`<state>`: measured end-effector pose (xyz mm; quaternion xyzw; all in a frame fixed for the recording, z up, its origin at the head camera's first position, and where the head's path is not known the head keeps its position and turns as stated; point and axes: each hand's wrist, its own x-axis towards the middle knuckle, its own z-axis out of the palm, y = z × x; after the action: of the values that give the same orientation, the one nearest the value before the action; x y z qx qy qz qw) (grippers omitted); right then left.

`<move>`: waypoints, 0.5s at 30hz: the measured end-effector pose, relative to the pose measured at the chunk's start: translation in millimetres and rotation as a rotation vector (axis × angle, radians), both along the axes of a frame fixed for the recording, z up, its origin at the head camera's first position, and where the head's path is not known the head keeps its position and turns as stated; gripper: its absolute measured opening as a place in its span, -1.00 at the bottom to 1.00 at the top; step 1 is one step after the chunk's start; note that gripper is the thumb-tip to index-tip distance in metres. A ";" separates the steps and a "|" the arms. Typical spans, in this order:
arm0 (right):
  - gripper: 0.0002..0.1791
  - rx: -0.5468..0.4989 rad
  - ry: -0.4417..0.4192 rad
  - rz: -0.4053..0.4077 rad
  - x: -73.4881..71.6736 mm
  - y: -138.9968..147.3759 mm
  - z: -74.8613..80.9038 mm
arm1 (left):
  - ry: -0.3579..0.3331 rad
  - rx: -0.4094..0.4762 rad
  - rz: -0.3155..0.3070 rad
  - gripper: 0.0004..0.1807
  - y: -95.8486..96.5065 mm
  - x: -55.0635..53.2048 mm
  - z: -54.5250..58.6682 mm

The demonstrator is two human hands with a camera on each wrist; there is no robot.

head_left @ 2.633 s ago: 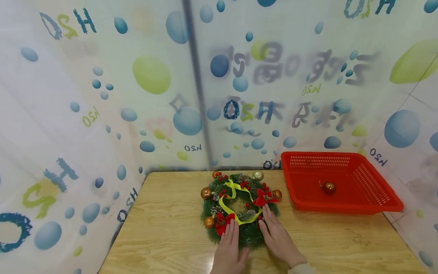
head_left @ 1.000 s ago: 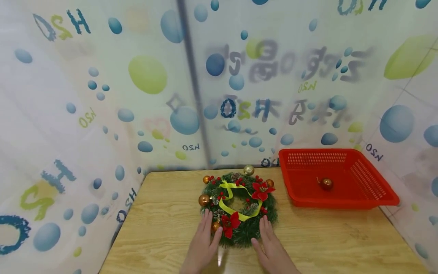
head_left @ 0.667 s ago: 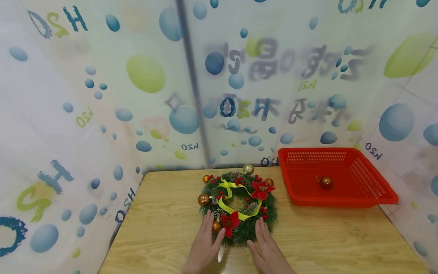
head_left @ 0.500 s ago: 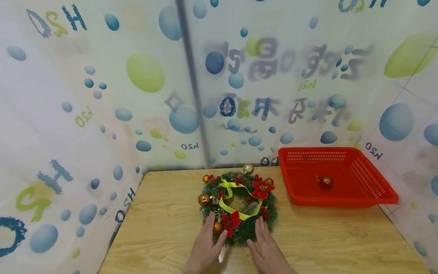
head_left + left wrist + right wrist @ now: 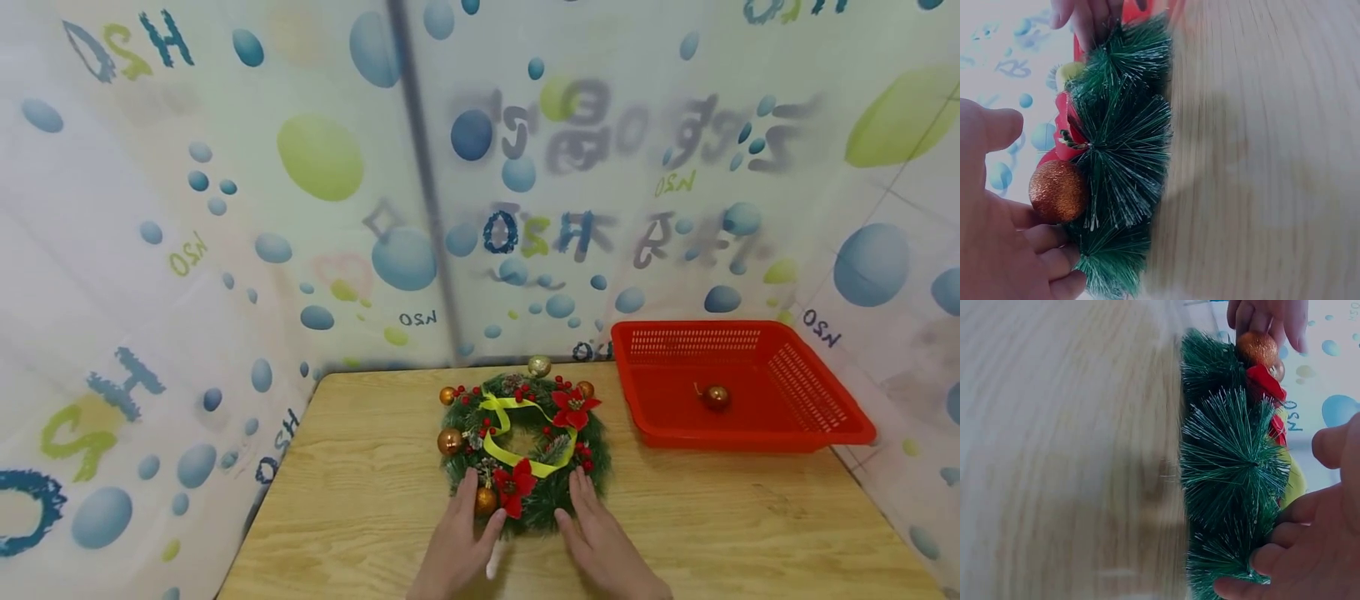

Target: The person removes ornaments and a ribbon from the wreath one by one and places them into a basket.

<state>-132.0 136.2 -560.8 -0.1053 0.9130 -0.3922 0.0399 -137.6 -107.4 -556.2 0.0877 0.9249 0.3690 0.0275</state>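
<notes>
A green Christmas wreath (image 5: 551,506) lies flat on the wooden table, with a yellow ribbon (image 5: 540,469) looped over its middle. Two red flowers, one at the front (image 5: 514,489) and one at the right back (image 5: 575,407), decorate it along with berries and several baubles. My left hand (image 5: 456,542) touches the wreath's front left side, its fingers beside a glittery orange bauble (image 5: 1058,191). Against the front right side rest the extended fingers of my right hand (image 5: 1316,544). Both thumbs stand apart from the fingers. Some fingertips are hidden by the needles.
A red plastic basket (image 5: 750,437) stands at the table's back right, holding one copper bauble (image 5: 717,397). The wooden table (image 5: 360,500) runs back to a printed curtain (image 5: 360,208) with bubbles and lettering, which encloses the back and sides.
My hands have moved from the wreath's top near the flowers out to its two sides. The wreath has turned slightly counterclockwise; its front flower and orange bauble have shifted right.
</notes>
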 end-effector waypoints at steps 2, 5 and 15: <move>-0.20 0.000 -0.014 0.003 -3.2 2.4 -0.4 | 0.001 -0.002 -0.008 -0.05 0.9 1.4 0.0; -0.20 -0.015 -0.033 0.011 -7.1 6.8 1.4 | 0.011 -0.006 -0.028 -0.06 2.6 4.2 -0.5; -0.23 -0.024 -0.048 0.027 -23.6 21.5 2.9 | -0.004 0.000 -0.053 -0.08 12.6 14.3 -4.2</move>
<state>-155.6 157.7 -557.8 -0.1084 0.9055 -0.4049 0.0656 -123.2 -94.8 -560.4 0.1113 0.9222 0.3684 0.0390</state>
